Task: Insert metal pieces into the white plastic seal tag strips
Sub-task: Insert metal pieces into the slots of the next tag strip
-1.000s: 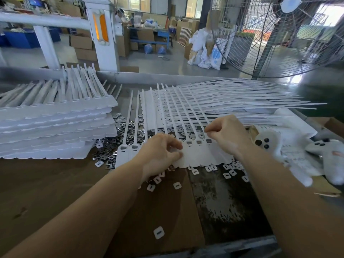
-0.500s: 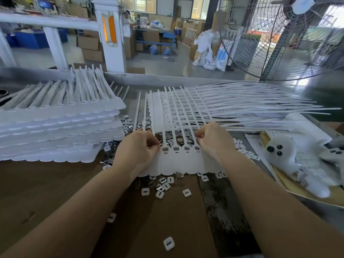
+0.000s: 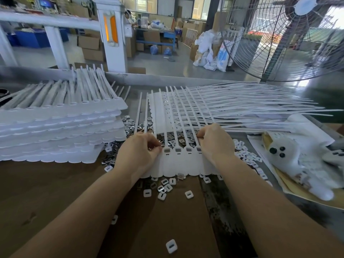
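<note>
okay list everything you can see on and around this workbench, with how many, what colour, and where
seal tag strip: one sheet, white, centre, under both hands
stacked strips: one tall pile, white, left
loose strips: many, white, fanned at right rear
metal pieces: many, silvery, heaped behind the sheet
plastic caps: many, white, scattered near the front
plush toy: one, white, right
fan: one, dark, right rear
left hand: fingers curled at the sheet's left
right hand: fingers curled at the sheet's right

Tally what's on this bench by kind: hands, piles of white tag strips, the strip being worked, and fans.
Hands: 2, left hand and right hand
Piles of strips: 2, left stack and fanned heap
Front strip under the fingers: 1
Fan: 1
Total: 6
</note>
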`<state>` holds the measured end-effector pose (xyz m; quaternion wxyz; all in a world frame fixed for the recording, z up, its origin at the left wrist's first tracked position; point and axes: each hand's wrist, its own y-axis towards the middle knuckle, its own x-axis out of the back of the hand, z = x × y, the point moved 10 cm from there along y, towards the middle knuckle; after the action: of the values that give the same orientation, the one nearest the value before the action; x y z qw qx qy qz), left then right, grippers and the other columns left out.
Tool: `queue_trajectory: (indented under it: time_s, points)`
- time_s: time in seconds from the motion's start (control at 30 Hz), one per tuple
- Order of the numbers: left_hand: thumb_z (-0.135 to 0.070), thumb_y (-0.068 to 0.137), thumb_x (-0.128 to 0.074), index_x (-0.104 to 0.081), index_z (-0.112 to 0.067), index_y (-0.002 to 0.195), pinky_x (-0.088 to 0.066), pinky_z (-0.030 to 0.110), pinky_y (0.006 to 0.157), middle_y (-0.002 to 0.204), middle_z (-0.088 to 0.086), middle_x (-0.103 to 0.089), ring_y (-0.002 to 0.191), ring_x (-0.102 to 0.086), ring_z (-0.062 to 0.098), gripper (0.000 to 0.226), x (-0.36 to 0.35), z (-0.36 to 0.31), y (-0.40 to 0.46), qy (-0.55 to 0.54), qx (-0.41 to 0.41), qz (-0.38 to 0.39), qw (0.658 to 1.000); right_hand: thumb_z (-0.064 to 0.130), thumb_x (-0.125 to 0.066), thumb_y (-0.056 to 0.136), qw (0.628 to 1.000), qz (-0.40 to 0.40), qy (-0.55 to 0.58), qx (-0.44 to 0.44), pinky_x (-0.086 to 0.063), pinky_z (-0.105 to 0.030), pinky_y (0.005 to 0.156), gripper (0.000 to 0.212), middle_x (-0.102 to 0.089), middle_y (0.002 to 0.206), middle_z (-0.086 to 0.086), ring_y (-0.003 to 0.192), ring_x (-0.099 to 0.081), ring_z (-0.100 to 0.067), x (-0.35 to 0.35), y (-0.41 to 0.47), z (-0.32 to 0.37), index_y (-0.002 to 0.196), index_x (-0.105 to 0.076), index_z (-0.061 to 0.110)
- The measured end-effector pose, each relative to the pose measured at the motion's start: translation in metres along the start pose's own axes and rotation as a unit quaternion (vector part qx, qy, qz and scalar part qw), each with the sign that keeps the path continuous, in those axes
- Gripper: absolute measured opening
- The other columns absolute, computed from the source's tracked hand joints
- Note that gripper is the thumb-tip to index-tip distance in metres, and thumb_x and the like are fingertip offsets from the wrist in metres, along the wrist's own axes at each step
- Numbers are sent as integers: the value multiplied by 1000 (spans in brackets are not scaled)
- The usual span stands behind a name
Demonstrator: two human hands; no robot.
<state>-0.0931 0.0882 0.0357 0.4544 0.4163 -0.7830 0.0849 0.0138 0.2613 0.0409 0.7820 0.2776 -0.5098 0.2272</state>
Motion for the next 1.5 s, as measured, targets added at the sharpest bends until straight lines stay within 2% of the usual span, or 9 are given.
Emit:
queue_trajectory:
  time_s: [0.17, 0.27, 0.43, 0.6, 0.83, 1.0, 1.13, 1.33, 1.5]
  points:
    - [-27, 85, -65, -68, -26, 91, -37, 20, 70, 88, -10, -54, 77, -50, 6, 6, 1, 0, -1, -8, -2, -5, 1000, 6, -49, 92, 998, 23, -54, 15, -42, -32, 68, 31, -46, 116, -7, 77, -48, -21, -6, 0, 4, 114, -63, 22]
    - [-28, 85, -65, -67, -27, 89, -37, 19, 66, 85, -13, -53, 73, -49, 2, 4, 0, 1, -1, -13, 0, -3, 1000, 7, -50, 91, 998, 22, -54, 10, -42, -30, 66, 26, -52, 114, -7, 76, -52, -20, -5, 3, 4, 109, -64, 19]
    - [-27, 84, -66, -66, -29, 85, -36, 16, 59, 81, -14, -55, 70, -49, 0, 2, -1, 0, 1, -20, 1, 4, 1000, 6, -58, 88, 1000, -9, 17, -4, -49, -30, 74, 25, -61, 114, -1, 90, -61, -20, 1, 1, 0, 104, -69, 21]
    - [-27, 84, -66, -65, -30, 84, -33, 9, 58, 77, -18, -52, 69, -47, -3, 3, -1, 1, 1, -28, 2, 6, 1000, 13, -57, 91, 990, -54, 130, -9, -52, -32, 80, 16, -66, 106, -2, 90, -62, -17, 14, -3, -4, 97, -71, 17]
    - [-25, 85, -66, -65, -28, 83, -36, 18, 61, 86, -11, -56, 73, -50, 3, 3, 2, -1, 0, -35, 4, 1, 999, 15, -54, 93, 969, -110, 199, 93, -46, -28, 67, 10, -63, 80, 2, 73, -57, -15, 29, -28, 31, 93, -64, 13]
    - [-14, 85, -64, -64, -29, 80, -43, 5, 56, 76, -13, -66, 67, -59, -5, 16, 14, -9, 1, -188, 12, -29, 982, 8, -65, 85, 944, -39, 301, 132, -51, -22, 74, 10, -69, 82, 0, 77, -64, -12, 15, -36, 54, 93, -71, 11]
    - [-11, 88, -61, -68, -18, 92, -55, 23, 64, 78, 6, -71, 70, -65, 11, 10, 4, -8, 4, -328, 70, 26, 942, 5, -70, 79, 917, -8, 373, 144, -53, -20, 79, 16, -72, 84, -1, 80, -67, -8, 11, -39, 63, 94, -74, 10]
    - [-6, 82, -68, -69, -8, 84, -55, 19, 60, 74, 14, -71, 64, -67, 14, 4, -4, -2, 2, -399, 107, 60, 908, 6, -71, 79, 909, -3, 392, 138, -54, -18, 77, 16, -73, 82, 4, 78, -67, -3, 7, -42, 65, 93, -75, 13]
    - [0, 77, -71, -67, -5, 83, -53, 18, 54, 63, 8, -70, 57, -67, 12, 8, -8, 2, 2, -429, 126, 73, 892, 2, -69, 79, 913, -5, 386, 135, -53, -14, 75, 20, -73, 84, 2, 77, -68, -2, 6, -46, 66, 95, -74, 12]
